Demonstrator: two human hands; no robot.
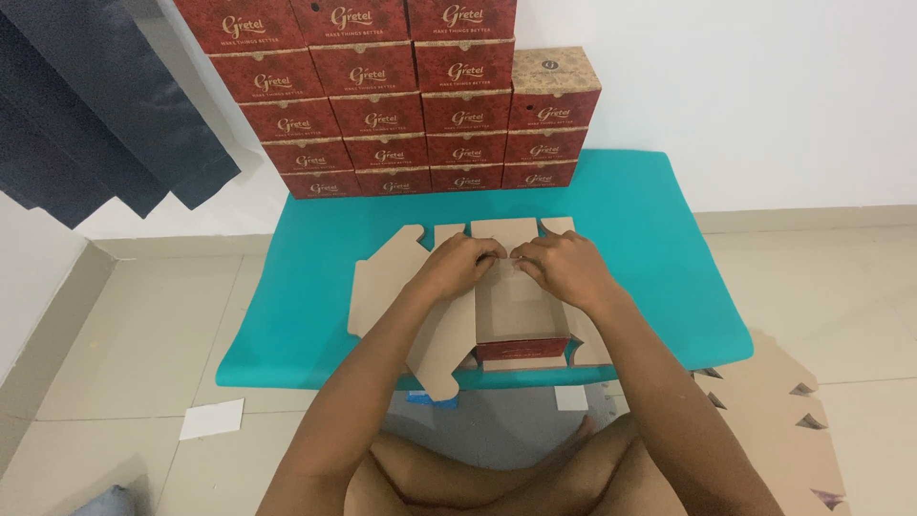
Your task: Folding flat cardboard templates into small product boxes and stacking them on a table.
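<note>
Both the left hand [465,263] and right hand [564,266] press closed grips onto the half-folded cardboard box blank [497,306] lying on the teal counter [650,277]; creasing goes best with thumbs tight along the fold.

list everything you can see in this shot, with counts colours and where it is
cardboard box blank: one, brown inside with a red outer face, partly folded, on the mat under both hands
teal mat: one, teal, on the floor in front of the person
stacked boxes: about nineteen showing, red with gold print, four columns against the wall behind the mat
flat cardboard blanks: a pile, brown, on the floor at right
paper scraps: two, white, on the floor left and just below the mat
dark fabric: dark blue, hanging at upper left
floor tiles: beige
wall: white
left hand: pressing on the blank's far flap
right hand: pressing beside it
</note>
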